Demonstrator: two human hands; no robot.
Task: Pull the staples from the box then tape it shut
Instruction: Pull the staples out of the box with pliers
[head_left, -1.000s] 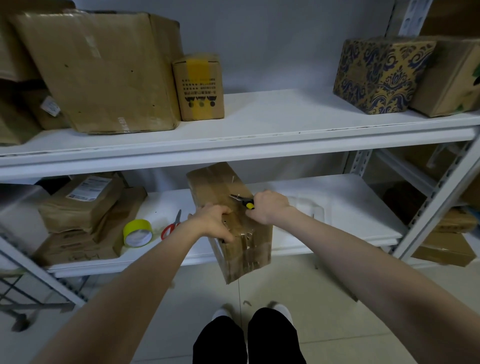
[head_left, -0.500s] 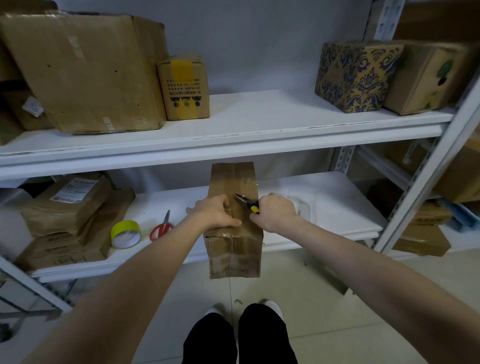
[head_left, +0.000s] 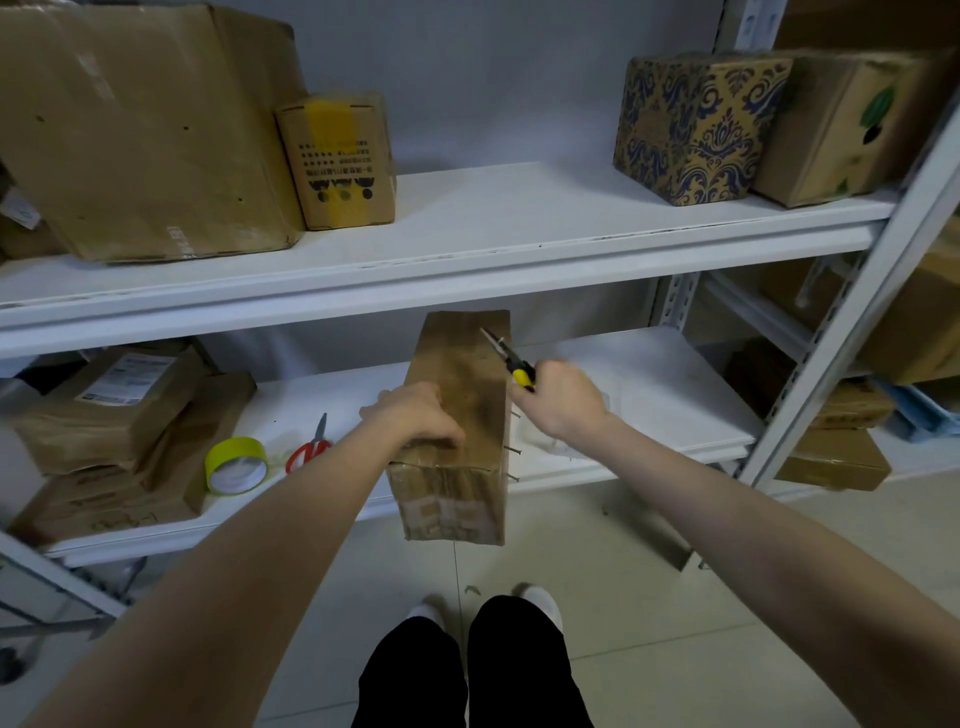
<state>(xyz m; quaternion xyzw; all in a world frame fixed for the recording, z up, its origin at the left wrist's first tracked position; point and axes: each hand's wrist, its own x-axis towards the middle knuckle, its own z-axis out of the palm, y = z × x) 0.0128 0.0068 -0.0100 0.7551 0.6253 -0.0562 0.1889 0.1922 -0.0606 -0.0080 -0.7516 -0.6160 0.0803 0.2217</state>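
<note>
Box (head_left: 457, 415) at frame centre, on the lower shelf (head_left: 649, 384) edge, pinned under the left hand (head_left: 415, 415).
Right hand (head_left: 558, 397) has lifted its gripped pliers (head_left: 506, 356) off the side; staples (head_left: 515, 452) still protrude, tape (head_left: 236, 465) waits lower left.

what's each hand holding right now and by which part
The right hand grips the pliers by their yellow-and-black handles, nose pointing up and away. The left hand presses on top of the cardboard box, steadying it.
</note>
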